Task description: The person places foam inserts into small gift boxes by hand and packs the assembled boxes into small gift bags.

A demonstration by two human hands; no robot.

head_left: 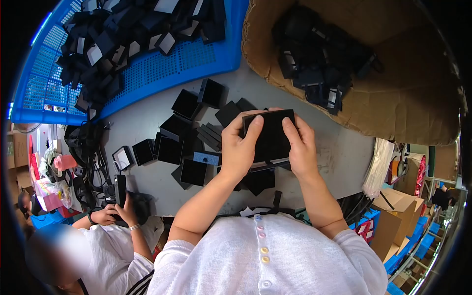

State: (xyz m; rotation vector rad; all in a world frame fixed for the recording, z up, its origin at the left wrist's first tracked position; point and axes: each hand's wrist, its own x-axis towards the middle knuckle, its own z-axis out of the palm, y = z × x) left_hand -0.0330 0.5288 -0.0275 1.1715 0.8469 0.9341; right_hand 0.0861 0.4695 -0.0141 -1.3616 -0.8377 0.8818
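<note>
Both of my hands hold one black box above the grey table. My left hand [239, 145] grips the left side of the black box [270, 137], its thumb on the upper face. On the right side, my right hand [301, 145] grips the same box, thumb also on top and fingers hidden behind. A light strip shows along the box's near edge. Around and under my hands lie several black box parts [194, 172], some of them open trays, and a stack of thin black pieces [210, 136]. A blue-grey piece [207, 158] lies left of my left wrist.
A blue perforated crate [172, 59] heaped with black boxes is at the upper left. A cardboard box [393, 110] with black items stands at the upper right. At the lower left, a co-worker's hands [118, 211] hold a dark box beside the grey table [339, 157].
</note>
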